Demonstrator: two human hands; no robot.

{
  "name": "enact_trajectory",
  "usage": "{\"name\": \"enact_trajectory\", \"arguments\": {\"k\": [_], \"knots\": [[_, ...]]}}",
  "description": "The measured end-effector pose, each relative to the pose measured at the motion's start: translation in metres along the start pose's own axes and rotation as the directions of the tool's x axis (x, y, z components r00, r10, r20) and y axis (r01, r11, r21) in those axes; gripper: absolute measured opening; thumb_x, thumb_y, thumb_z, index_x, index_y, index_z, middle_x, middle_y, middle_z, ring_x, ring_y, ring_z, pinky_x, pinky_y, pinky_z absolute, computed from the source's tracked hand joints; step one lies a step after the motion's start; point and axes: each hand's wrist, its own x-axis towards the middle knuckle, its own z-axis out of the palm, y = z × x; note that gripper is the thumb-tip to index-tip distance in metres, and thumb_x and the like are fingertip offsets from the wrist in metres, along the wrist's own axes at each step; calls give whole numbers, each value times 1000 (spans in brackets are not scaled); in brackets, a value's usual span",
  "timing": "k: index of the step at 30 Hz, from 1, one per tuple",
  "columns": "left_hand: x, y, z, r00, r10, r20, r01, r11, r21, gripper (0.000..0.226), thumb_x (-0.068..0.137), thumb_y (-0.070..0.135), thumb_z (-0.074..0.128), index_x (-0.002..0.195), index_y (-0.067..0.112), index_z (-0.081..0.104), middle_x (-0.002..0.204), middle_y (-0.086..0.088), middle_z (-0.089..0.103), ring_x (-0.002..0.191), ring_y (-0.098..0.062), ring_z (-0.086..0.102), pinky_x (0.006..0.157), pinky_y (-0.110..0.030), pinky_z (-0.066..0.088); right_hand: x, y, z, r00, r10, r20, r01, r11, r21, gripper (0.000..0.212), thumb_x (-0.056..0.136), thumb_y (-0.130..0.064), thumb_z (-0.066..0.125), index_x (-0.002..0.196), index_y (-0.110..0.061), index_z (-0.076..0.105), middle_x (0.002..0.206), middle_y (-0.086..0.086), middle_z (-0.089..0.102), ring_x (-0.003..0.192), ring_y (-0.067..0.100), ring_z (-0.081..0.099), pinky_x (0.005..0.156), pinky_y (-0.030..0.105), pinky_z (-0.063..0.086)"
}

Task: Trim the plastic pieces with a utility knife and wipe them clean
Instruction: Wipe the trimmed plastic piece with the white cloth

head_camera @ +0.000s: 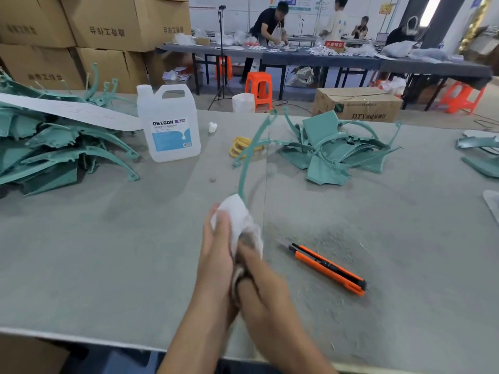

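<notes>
A long curved teal plastic piece (249, 155) rises from my hands toward the far side of the grey table (108, 238). A white cloth (237, 217), soiled grey lower down, is wrapped round its near end. My left hand (217, 247) lies against the cloth with its fingers nearly straight. My right hand (259, 282) grips the cloth and the end of the piece, which is hidden inside. The orange utility knife (328, 268) lies on the table to the right of my hands, untouched.
A heap of teal pieces (54, 149) lies at the left and a smaller heap (334, 149) at the right. A white solvent jug (168, 122), yellow rings (243, 145) and a small cloth wad (212, 127) stand behind. Fine shavings lie around the knife. People work at distant tables.
</notes>
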Motion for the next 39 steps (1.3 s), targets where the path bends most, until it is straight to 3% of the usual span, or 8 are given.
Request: {"name": "enact_trajectory", "arguments": {"k": [6,10,14,18,21,26,33,39], "knots": [[-11,-6,7,983,54,178,-50,998,-27,88,69,84,55,130,21,67,124,0,71,118,-15,66,106,-31,49,15,-2,-4,994,101,-47,-98,993,69,56,104,-53,29,158,-36,29,162,-30,19,149,-12,11,123,18,12],[-29,-25,16,887,350,302,-440,840,317,55,91,43,67,142,38,46,138,24,57,132,2,50,110,-20,39,41,9,-23,964,256,-78,-244,959,143,35,110,-31,36,143,-27,47,155,5,44,143,18,43,116,36,38],[-38,-26,10,896,386,217,-441,825,352,47,96,14,57,134,41,54,135,19,61,129,-5,55,112,-38,42,75,15,-42,882,467,-61,-421,840,341,54,105,-57,33,140,-21,53,136,2,61,128,18,56,114,42,40],[-23,0,-4,983,155,97,-156,988,11,41,102,12,52,129,42,57,122,1,72,108,-23,71,82,-43,60,55,8,-41,984,177,-26,-178,982,-54,54,108,-47,36,160,-37,22,153,-32,25,132,-24,25,117,22,23],[-22,9,-9,994,73,82,-71,997,-32,52,104,8,45,129,52,54,121,4,72,99,-22,74,66,-33,60,21,10,-37,1000,1,27,7,953,-302,50,108,-44,35,157,-38,30,150,-20,43,135,-2,38,113,28,33],[-32,7,-24,967,-7,253,-14,997,79,54,94,-1,51,123,43,64,124,-2,71,101,-24,72,72,-33,60,44,4,-59,999,7,48,10,938,-348,52,110,-37,35,152,-57,9,155,-39,-7,154,0,-9,128,33,3],[-46,27,-58,875,-176,451,139,984,113,62,80,-9,66,126,33,67,132,-12,66,114,-37,67,82,-38,60,107,-15,-96,948,-270,-168,176,884,-433,37,107,-22,47,141,-23,59,164,16,23,140,5,34,111,16,23],[-47,18,-73,893,-210,397,210,977,44,64,80,-8,64,133,28,63,129,-17,67,111,-40,67,84,-42,60,126,-18,-107,761,-448,-470,231,863,-449,31,105,-19,44,132,-24,59,142,-1,38,123,7,39,108,15,27]]}}
